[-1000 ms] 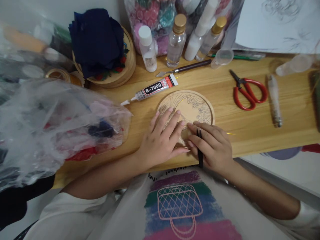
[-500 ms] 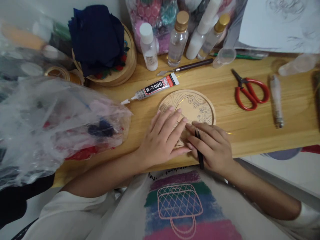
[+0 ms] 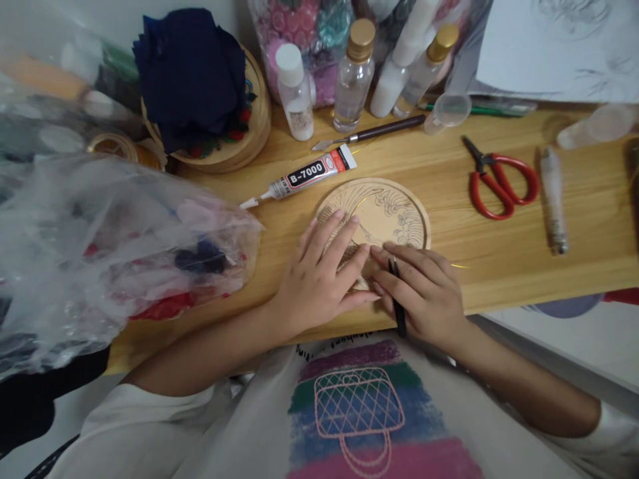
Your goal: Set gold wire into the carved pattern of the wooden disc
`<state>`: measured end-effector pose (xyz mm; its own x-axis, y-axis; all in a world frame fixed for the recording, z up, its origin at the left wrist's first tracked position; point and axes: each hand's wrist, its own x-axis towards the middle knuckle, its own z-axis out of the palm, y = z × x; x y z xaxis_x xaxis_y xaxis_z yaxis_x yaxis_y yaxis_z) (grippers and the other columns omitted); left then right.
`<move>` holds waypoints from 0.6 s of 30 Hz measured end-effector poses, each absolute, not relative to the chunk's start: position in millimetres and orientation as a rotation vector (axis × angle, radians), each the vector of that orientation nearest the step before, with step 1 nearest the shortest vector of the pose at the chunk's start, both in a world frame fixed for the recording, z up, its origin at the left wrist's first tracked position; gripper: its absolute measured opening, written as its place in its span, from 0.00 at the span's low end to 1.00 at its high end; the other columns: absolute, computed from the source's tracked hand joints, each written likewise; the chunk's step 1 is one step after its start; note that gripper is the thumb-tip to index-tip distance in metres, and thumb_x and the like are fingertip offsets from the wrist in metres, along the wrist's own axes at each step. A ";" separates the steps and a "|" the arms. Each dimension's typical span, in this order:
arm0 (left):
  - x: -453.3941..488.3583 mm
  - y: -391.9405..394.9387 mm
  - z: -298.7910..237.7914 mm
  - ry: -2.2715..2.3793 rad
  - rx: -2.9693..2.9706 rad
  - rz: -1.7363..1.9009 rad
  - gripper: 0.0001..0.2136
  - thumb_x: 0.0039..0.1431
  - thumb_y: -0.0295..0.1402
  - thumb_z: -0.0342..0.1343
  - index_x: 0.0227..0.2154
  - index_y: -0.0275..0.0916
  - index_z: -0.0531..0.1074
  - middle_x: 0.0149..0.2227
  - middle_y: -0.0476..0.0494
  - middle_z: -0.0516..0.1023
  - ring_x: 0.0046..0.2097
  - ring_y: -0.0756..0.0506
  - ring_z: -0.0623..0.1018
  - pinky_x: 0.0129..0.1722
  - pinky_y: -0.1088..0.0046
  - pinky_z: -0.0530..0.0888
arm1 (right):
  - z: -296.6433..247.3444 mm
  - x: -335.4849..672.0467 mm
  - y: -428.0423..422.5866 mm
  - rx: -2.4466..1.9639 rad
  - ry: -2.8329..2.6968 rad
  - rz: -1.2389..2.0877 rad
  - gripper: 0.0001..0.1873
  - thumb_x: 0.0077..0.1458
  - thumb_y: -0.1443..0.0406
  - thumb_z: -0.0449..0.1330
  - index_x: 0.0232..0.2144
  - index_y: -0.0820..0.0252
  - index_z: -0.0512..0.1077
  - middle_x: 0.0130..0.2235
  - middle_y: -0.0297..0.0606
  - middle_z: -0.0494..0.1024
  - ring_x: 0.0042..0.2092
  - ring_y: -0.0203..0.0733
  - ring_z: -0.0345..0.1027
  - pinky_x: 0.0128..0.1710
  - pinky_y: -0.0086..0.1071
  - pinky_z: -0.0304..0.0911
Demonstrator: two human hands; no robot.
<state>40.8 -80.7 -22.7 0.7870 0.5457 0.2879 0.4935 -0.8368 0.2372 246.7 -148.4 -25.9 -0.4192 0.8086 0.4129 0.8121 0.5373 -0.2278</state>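
Note:
A round wooden disc [image 3: 394, 209] with engraved wave and flower lines lies on the wooden table [image 3: 499, 259] near its front edge. My left hand [image 3: 319, 273] lies flat on the disc's near left part, fingers stretched out and pressing down. My right hand [image 3: 424, 293] rests on the disc's near edge with black tweezers [image 3: 398, 309] held along its fingers, tips pointing toward the disc. The fingertips of both hands meet over the disc, and what lies beneath them is hidden.
A B-7000 glue tube [image 3: 304, 176] lies just behind the disc, with a dark-handled spatula tool [image 3: 374, 133] and several bottles [image 3: 352, 76] further back. Red scissors [image 3: 502, 183] lie at right. A crumpled plastic bag [image 3: 114, 246] of coloured scraps fills the left. Dark blue fabric [image 3: 192, 73] sits on stacked wooden discs.
My left hand's fingers have shifted slightly on the disc; both hands otherwise stay in place.

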 end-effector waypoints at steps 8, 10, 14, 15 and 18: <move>39.9 -81.8 -24.4 0.836 2.812 0.640 0.27 0.67 0.51 0.50 0.56 0.31 0.69 0.62 0.26 0.67 0.67 0.31 0.61 0.65 0.49 0.58 | -25.9 247.6 -149.1 -1.316 -2.314 -0.021 0.08 0.63 0.66 0.58 0.43 0.63 0.72 0.51 0.48 0.81 0.54 0.51 0.72 0.52 0.43 0.66; 39.2 -81.5 -22.8 0.861 2.820 0.657 0.28 0.68 0.51 0.48 0.58 0.30 0.67 0.61 0.26 0.68 0.67 0.32 0.62 0.65 0.49 0.58 | -26.3 248.0 -149.5 -1.315 -2.315 -0.015 0.08 0.63 0.66 0.58 0.43 0.62 0.72 0.51 0.48 0.81 0.55 0.50 0.71 0.52 0.43 0.65; 38.8 -80.8 -21.6 0.899 2.807 0.669 0.30 0.70 0.52 0.43 0.59 0.28 0.65 0.61 0.25 0.68 0.67 0.32 0.62 0.66 0.50 0.58 | -26.7 248.2 -149.5 -1.306 -2.318 -0.002 0.07 0.62 0.67 0.59 0.42 0.62 0.72 0.50 0.48 0.81 0.55 0.50 0.71 0.52 0.42 0.65; 38.9 -80.7 -21.8 0.898 2.804 0.669 0.30 0.70 0.52 0.43 0.59 0.28 0.65 0.61 0.25 0.68 0.67 0.32 0.62 0.66 0.50 0.58 | -26.5 248.1 -149.4 -1.308 -2.316 -0.002 0.06 0.62 0.67 0.59 0.42 0.62 0.73 0.50 0.48 0.81 0.55 0.50 0.71 0.52 0.42 0.65; 39.4 -80.5 -22.6 0.877 2.808 0.642 0.28 0.70 0.50 0.44 0.58 0.31 0.67 0.62 0.26 0.68 0.67 0.32 0.62 0.65 0.49 0.58 | -25.5 247.8 -148.9 -1.320 -2.311 -0.009 0.06 0.63 0.66 0.58 0.42 0.62 0.73 0.50 0.47 0.81 0.55 0.49 0.71 0.52 0.42 0.65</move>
